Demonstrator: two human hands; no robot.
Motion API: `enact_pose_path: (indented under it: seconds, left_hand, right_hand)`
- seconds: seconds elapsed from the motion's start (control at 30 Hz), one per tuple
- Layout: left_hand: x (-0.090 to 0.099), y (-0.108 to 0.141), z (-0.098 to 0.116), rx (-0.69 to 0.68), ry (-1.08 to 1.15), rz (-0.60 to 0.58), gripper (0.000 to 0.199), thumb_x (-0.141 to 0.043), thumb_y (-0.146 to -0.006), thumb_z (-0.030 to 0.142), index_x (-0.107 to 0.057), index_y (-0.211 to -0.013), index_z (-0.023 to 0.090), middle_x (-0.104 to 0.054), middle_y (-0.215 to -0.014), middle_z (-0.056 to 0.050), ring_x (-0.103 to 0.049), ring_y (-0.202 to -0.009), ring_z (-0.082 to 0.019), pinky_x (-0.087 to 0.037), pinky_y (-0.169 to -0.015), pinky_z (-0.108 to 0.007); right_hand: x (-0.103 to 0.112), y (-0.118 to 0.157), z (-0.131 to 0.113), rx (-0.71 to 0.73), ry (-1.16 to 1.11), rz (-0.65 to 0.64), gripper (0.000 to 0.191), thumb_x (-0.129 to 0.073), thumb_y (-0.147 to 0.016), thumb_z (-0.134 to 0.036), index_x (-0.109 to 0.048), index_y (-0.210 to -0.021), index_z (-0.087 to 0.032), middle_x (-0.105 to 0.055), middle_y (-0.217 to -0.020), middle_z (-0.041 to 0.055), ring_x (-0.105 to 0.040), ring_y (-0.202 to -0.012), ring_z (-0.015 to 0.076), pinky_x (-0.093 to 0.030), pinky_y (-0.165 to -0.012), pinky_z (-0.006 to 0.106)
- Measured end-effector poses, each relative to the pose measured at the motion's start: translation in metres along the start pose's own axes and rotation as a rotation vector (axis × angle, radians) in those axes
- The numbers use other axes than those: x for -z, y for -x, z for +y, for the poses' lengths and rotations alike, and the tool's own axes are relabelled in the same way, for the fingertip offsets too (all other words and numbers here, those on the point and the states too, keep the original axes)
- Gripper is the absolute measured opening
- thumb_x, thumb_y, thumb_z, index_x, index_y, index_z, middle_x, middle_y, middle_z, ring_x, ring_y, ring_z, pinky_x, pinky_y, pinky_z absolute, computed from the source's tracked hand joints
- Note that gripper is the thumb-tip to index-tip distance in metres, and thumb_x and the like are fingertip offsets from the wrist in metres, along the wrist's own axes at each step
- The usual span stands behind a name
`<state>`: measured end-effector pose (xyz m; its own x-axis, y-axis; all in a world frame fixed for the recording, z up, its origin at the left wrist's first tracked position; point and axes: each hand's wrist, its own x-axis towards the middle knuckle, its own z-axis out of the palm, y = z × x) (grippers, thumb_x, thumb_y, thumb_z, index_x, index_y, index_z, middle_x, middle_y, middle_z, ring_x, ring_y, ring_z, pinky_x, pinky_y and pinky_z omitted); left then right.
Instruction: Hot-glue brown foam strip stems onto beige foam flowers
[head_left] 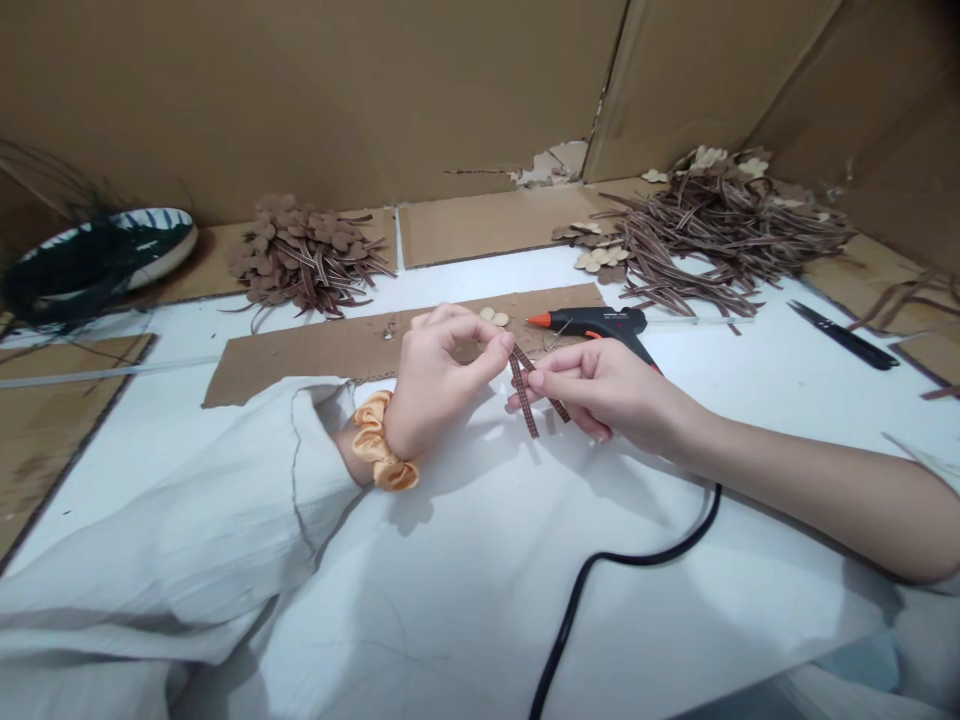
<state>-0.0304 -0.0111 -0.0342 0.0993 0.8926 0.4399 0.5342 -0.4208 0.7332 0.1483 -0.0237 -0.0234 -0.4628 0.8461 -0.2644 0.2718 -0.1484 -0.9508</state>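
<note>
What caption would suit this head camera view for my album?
Left hand and right hand pinch a checked ribbon beside a glue gun.

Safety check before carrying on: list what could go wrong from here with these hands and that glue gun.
The glue gun lies just beyond the right hand, its orange nozzle close to the fingers; if hot, it could burn them. A black cord emerges from under the right forearm; moving that arm might snag it. The checked ribbon, pinched between the left hand and right hand, could slip free.

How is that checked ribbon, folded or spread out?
Folded: the brown checked ribbon bends at the top, two strips hanging below, between left hand and right hand.
</note>
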Motion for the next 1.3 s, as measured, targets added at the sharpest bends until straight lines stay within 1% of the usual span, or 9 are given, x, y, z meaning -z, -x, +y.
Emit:
enact_pose_path:
  seconds: [0.13, 0.23, 0.43, 0.57, 0.73, 0.83, 1.0, 1.17, 1.3]
  left_hand:
    - [-0.001, 0.0, 0.0, 0.003, 0.012, -0.003, 0.016, -0.061, -0.076, 0.026, -0.066, -0.062, 0.019, -0.065, -0.073, -0.001, -0.057, -0.074, -0.017, -0.042, -0.082, -0.034]
    - [-0.001, 0.0, 0.0, -0.004, 0.026, -0.005, 0.016, -0.061, -0.076, 0.026, -0.066, -0.063, 0.019, -0.064, -0.073, -0.002, -0.057, -0.074, -0.017, -0.042, -0.081, -0.035]
    - [0.001, 0.003, 0.004, -0.01, 0.011, -0.005, 0.017, -0.06, -0.076, 0.025, -0.064, -0.06, 0.019, -0.063, -0.069, 0.0, -0.057, -0.075, -0.017, -0.041, -0.085, -0.036]
    - [0.001, 0.006, 0.009, -0.001, 0.017, -0.032, 0.017, -0.06, -0.076, 0.025, -0.064, -0.06, 0.021, -0.065, -0.068, 0.001, -0.057, -0.075, -0.017, -0.041, -0.087, -0.036]
    - [-0.001, 0.008, 0.013, -0.001, 0.047, -0.034, 0.019, -0.06, -0.076, 0.026, -0.064, -0.058, 0.021, -0.065, -0.066, 0.001, -0.057, -0.074, -0.017, -0.04, -0.088, -0.037]
    - [-0.001, 0.009, 0.014, 0.026, 0.047, -0.028, 0.019, -0.06, -0.075, 0.027, -0.063, -0.057, 0.021, -0.065, -0.066, 0.001, -0.056, -0.073, -0.017, -0.04, -0.089, -0.039]
    - [-0.002, 0.011, 0.014, 0.059, 0.04, -0.01, 0.019, -0.062, -0.073, 0.028, -0.062, -0.057, 0.021, -0.063, -0.066, 0.001, -0.055, -0.071, -0.017, -0.04, -0.089, -0.04]
    - [-0.002, 0.014, 0.015, 0.031, 0.025, -0.001, 0.019, -0.061, -0.074, 0.027, -0.06, -0.056, 0.021, -0.061, -0.064, 0.002, -0.055, -0.073, -0.017, -0.039, -0.088, -0.041]
    - [-0.001, 0.014, 0.014, -0.006, 0.025, -0.028, 0.02, -0.06, -0.075, 0.027, -0.06, -0.056, 0.021, -0.063, -0.064, 0.001, -0.056, -0.076, -0.018, -0.038, -0.089, -0.041]
  right_hand:
    - [-0.001, 0.0, -0.001, -0.002, -0.009, 0.006, 0.024, -0.057, -0.084, -0.033, -0.068, -0.069, -0.017, -0.049, -0.036, -0.005, -0.036, -0.034, 0.0077, -0.027, -0.042, 0.023]
    - [-0.001, 0.0, -0.002, -0.009, -0.019, 0.007, 0.024, -0.058, -0.082, -0.032, -0.067, -0.067, -0.016, -0.047, -0.036, -0.0057, -0.034, -0.032, 0.0068, -0.026, -0.04, 0.023]
    - [-0.002, 0.002, -0.006, 0.005, -0.02, 0.056, 0.025, -0.064, -0.079, -0.038, -0.069, -0.079, -0.014, -0.045, -0.041, -0.0081, -0.03, -0.032, 0.0034, -0.019, -0.036, 0.021]
    - [-0.002, 0.003, -0.005, 0.051, -0.058, 0.094, 0.025, -0.066, -0.077, -0.039, -0.067, -0.077, -0.014, -0.044, -0.04, -0.0088, -0.031, -0.032, 0.0029, -0.021, -0.035, 0.02]
    - [-0.006, 0.004, -0.003, 0.084, -0.141, 0.151, 0.023, -0.071, -0.073, -0.036, -0.062, -0.074, -0.015, -0.045, -0.041, -0.0092, -0.034, -0.033, 0.0027, -0.023, -0.034, 0.018]
    - [-0.009, 0.004, -0.005, 0.077, -0.165, 0.157, 0.024, -0.07, -0.074, -0.037, -0.06, -0.073, -0.015, -0.044, -0.04, -0.0096, -0.034, -0.033, 0.0028, -0.025, -0.034, 0.017]
    - [-0.013, 0.004, -0.008, 0.094, -0.178, 0.172, 0.02, -0.072, -0.072, -0.03, -0.059, -0.07, -0.015, -0.043, -0.042, -0.0098, -0.034, -0.034, 0.0028, -0.026, -0.032, 0.016]
    - [-0.014, 0.008, -0.01, 0.105, -0.154, 0.172, 0.016, -0.068, -0.075, -0.026, -0.055, -0.071, -0.017, -0.048, -0.048, -0.0088, -0.036, -0.033, 0.0022, -0.03, -0.033, 0.016]
    - [-0.015, 0.011, -0.013, 0.119, -0.113, 0.193, 0.014, -0.064, -0.077, -0.024, -0.053, -0.071, -0.017, -0.049, -0.054, -0.0078, -0.038, -0.034, 0.0019, -0.027, -0.031, 0.016]
